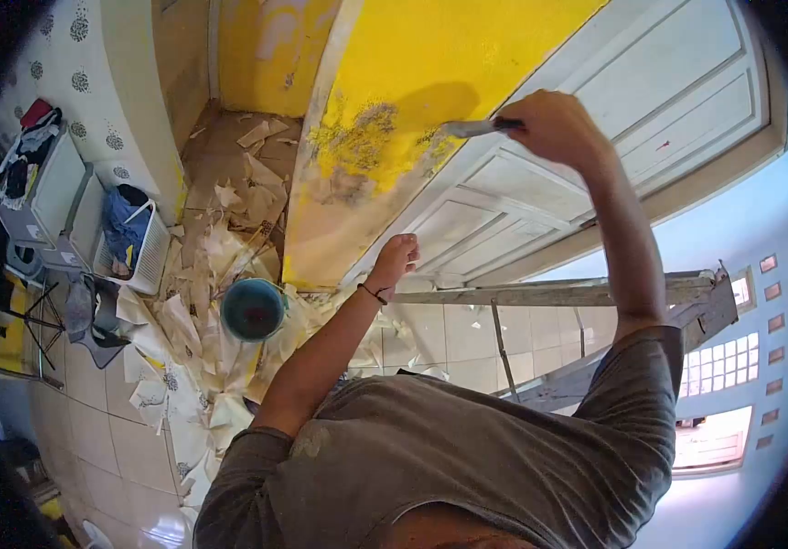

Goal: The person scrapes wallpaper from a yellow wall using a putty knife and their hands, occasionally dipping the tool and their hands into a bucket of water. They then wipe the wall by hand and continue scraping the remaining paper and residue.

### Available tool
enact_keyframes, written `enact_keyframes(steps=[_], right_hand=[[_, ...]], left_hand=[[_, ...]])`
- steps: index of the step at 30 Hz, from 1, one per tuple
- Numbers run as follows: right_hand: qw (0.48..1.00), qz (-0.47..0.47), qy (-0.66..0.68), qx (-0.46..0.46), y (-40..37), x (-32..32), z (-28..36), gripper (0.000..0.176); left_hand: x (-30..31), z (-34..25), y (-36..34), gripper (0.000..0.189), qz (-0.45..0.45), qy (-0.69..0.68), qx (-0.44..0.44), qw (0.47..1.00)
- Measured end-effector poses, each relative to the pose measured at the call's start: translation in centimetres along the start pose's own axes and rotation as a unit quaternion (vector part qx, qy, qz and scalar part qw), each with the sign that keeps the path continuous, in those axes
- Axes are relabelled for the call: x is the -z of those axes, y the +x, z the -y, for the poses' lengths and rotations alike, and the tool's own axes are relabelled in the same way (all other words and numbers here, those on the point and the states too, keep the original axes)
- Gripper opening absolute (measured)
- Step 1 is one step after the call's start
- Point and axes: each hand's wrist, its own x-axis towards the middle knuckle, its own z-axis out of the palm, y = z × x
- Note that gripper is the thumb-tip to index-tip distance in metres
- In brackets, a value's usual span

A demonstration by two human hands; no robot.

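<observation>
Gauging the risks, we start at the scraper (pixel 471 128), its blade at the yellow wall (pixel 467 46), beside the rough patch (pixel 357 142). Our right hand (pixel 554 128) is closed around its handle; we can't tell whether the blade presses or just skims. Held too steeply, it could gouge the surface; slipping sideways, it could scratch the white door (pixel 668 82), since the wall's edge is so near. Our left hand (pixel 396 261) is curled lower down, near the wooden frame (pixel 549 295); whether it grips anything, we can't tell. Beyond, loose scraps (pixel 174 320) litter the tiles and could slide underfoot, and a stumble might tip the bucket (pixel 254 309) among them.
</observation>
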Motion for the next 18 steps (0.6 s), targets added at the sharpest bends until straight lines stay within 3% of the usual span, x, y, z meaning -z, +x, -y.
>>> enact_keyframes(steps=[1, 5, 7, 8, 11, 18], right_hand=[[0.999, -0.030, -0.015, 0.036, 0.4, -1.3, 0.7, 0.015], [0.997, 0.007, -0.058, 0.047, 0.9, -2.3, 2.6, 0.013], [0.999, -0.028, -0.028, -0.007, -0.3, 0.2, 2.6, 0.013], [0.997, -0.053, -0.047, 0.013, -0.6, 0.3, 2.0, 0.013], [0.996, -0.033, -0.084, -0.028, -0.7, -0.2, 2.5, 0.014], [0.999, -0.043, -0.019, 0.021, -0.4, -0.2, 0.6, 0.016]], left_hand=[[-0.1, 0.2, 0.4, 0.031, -0.002, -0.002, -0.004, 1.000], [-0.3, 0.3, 0.7, 0.029, -0.036, -0.013, -0.008, 0.999], [-0.1, 0.1, 1.4, 0.028, -0.036, -0.011, -0.014, 0.999], [-0.1, 0.2, 1.7, 0.027, -0.041, -0.014, -0.023, 0.999], [-0.5, 0.1, 2.4, 0.025, -0.044, -0.020, -0.035, 0.998], [-2.1, -1.1, 3.2, 0.022, -0.036, 0.000, -0.043, 0.998]])
